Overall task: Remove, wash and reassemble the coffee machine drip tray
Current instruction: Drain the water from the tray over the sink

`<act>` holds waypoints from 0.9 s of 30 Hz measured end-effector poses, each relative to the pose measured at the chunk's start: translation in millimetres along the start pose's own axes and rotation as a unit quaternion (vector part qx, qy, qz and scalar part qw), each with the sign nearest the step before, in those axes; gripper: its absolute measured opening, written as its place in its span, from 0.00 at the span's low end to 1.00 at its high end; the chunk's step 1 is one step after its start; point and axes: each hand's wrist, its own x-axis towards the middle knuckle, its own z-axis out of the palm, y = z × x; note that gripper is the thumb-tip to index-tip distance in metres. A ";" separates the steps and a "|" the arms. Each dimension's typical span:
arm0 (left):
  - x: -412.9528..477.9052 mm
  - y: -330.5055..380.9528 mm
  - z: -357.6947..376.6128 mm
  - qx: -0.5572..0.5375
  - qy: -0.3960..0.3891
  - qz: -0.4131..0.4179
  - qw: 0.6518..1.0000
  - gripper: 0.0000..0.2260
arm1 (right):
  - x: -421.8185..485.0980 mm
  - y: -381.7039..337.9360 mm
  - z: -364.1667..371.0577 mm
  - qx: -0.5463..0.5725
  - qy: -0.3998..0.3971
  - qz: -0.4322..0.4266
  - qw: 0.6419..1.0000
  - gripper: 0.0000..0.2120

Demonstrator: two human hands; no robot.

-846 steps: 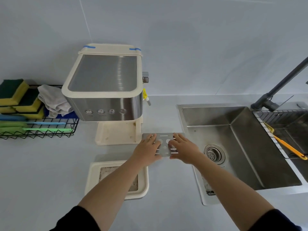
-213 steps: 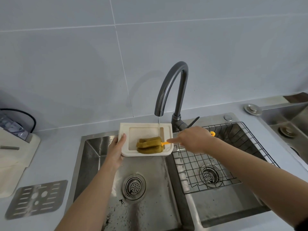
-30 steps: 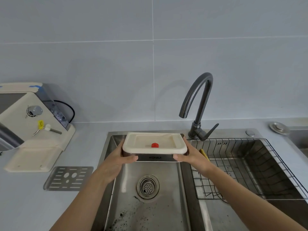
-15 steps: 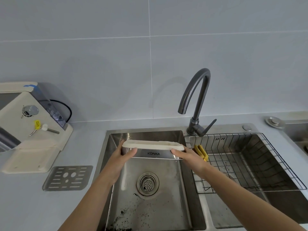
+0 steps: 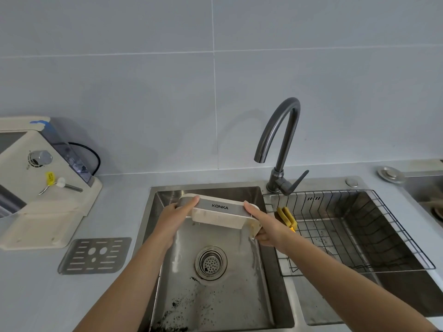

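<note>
Head view, sole camera: we looked forward and down, wide-angle, from close above the sink, facing the tiled wall; our forearms entered from the bottom edge.

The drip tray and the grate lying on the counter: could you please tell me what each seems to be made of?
Drip tray: cream body, matte and opaque, probably plastic; its front strip is brushed grey with printed lettering, likely metal. Grate: thin flat grey sheet with punched slots and holes and a dull sheen, apparently stainless steel.

Left hand and right hand clamped, forearms extended forward.
</note>
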 end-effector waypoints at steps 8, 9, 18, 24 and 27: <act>7.5 -6.5 13.7 0.149 0.034 -0.058 0.987 0.38 | 8.6 3.3 8.4 0.028 0.007 0.100 0.995 0.44; 5.0 -9.8 16.6 0.162 0.030 -0.057 0.985 0.39 | 8.5 5.9 10.1 0.039 0.004 0.112 0.993 0.45; -0.4 -3.9 22.1 0.179 0.016 -0.063 0.982 0.38 | 8.7 1.8 8.3 0.066 0.016 0.087 0.994 0.32; 2.5 32.9 4.4 0.145 0.029 0.002 0.989 0.34 | -16.7 -42.7 1.4 -0.089 0.072 -0.039 0.993 0.41; 1.8 52.3 -6.9 0.148 0.043 0.044 0.987 0.34 | -27.4 -60.2 -7.5 -0.121 0.118 -0.112 0.979 0.41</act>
